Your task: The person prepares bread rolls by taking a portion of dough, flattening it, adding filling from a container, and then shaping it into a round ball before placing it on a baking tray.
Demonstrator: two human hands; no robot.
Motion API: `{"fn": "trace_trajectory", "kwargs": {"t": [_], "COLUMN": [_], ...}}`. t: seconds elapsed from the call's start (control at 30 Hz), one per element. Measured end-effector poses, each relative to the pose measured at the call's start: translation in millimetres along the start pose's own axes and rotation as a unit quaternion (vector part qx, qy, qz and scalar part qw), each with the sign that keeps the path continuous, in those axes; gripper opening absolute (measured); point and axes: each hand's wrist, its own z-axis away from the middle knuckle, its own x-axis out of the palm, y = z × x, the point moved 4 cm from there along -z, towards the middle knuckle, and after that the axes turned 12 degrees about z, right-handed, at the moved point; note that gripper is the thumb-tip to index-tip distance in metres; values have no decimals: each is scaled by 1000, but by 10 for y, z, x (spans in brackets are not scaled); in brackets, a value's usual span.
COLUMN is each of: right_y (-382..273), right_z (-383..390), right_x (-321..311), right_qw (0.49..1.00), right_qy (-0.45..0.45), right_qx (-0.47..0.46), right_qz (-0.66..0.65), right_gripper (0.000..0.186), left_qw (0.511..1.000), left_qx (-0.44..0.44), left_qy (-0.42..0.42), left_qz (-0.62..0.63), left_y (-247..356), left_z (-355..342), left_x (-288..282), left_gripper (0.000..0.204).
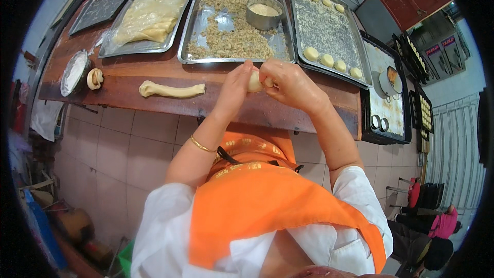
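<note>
Evidently mid-shaping, the left hand [236,83] cupped the dough ball [254,81] just beside the crumb tray [206,61], the right hand [294,83] pinching it; the next move likely called for gentle, even pressure.

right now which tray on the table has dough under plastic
The tray second from left, between the dusted tray and the crumb tray; only it holds dough under clear plastic.

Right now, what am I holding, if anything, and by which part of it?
A small pale dough piece, by its sides: your left grip at its left, your right grip at its right; fingers partly hide it.
</note>
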Motion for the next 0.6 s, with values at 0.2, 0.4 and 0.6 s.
{"fn": "trace_trajectory", "kwargs": {"t": [0.2, 0.4, 0.6], "right_y": [-44, 141, 497], "right_z": [114, 299, 1055], "right_x": [-19, -9, 996], "right_qw": [995, 971, 977], "right_qy": [-24, 92, 35], "right_qx": [3, 106, 207], "right_qz": [93, -196, 41], "right_gripper": [19, 21, 33], "left_qw": [984, 950, 863], "left_qx": [53, 77, 124], "left_qy": [-127, -139, -75], "left_qz": [-110, -267, -484], "left_y": [-44, 90, -548], "left_z": [-40, 109, 221], "left_x": [-4, 98, -484], "left_gripper": [35, 37, 40]}}
